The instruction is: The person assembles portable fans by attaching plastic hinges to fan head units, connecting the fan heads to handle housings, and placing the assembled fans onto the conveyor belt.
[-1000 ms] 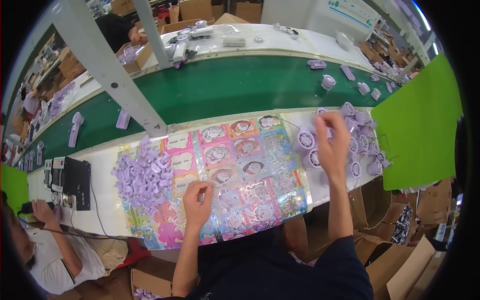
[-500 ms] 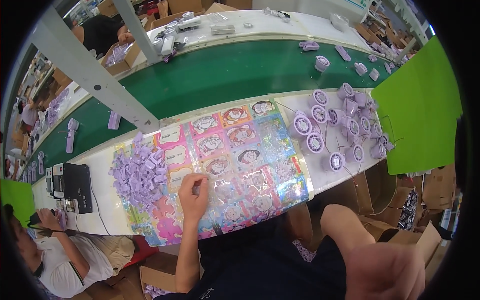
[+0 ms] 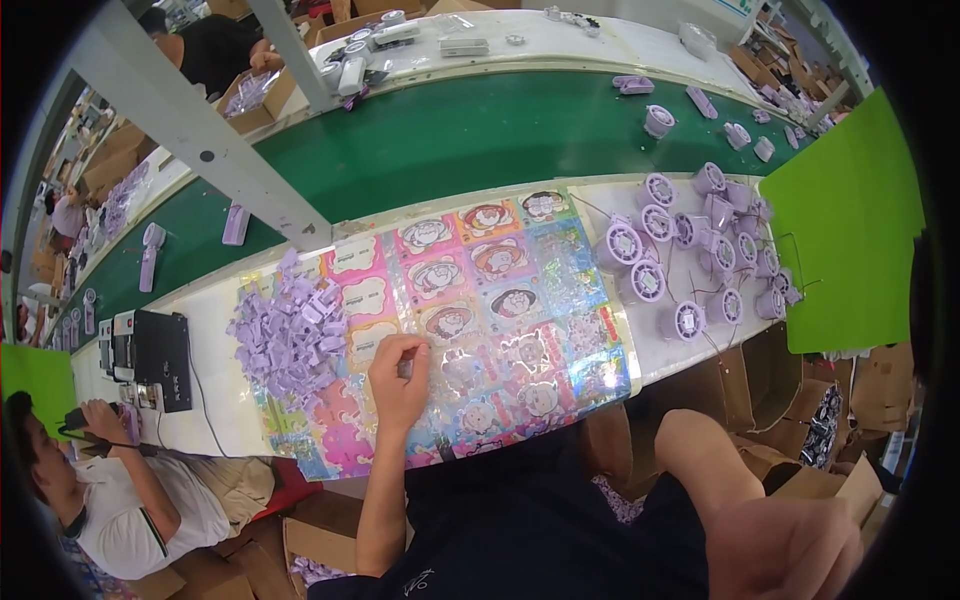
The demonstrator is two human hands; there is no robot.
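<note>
My left hand (image 3: 400, 378) rests on a shiny, colourful plastic sheet (image 3: 480, 365) printed with cartoon figures. Its fingers are curled toward the thumb; whatever they may hold is hidden. Just left of it lies a heap of small lilac plastic parts (image 3: 290, 340). My right hand (image 3: 785, 548) is off the table at the lower right, close to the camera and blurred. Its fingers look bent in, and I cannot make out anything in them. Right of the sheet stand several round lilac fan-like housings (image 3: 686, 320) with thin wires.
A green conveyor belt (image 3: 470, 135) runs behind the table, carrying lilac parts. A metal post (image 3: 190, 130) rises at the left. A black device (image 3: 160, 360) and a co-worker (image 3: 130, 500) are at left. A bright green panel (image 3: 850, 230) and cardboard boxes (image 3: 780, 375) are at right.
The whole view has shifted slightly, with the table's things now a little farther right. Both hands keep nearly the same pose, and the heap and housings look unchanged.
</note>
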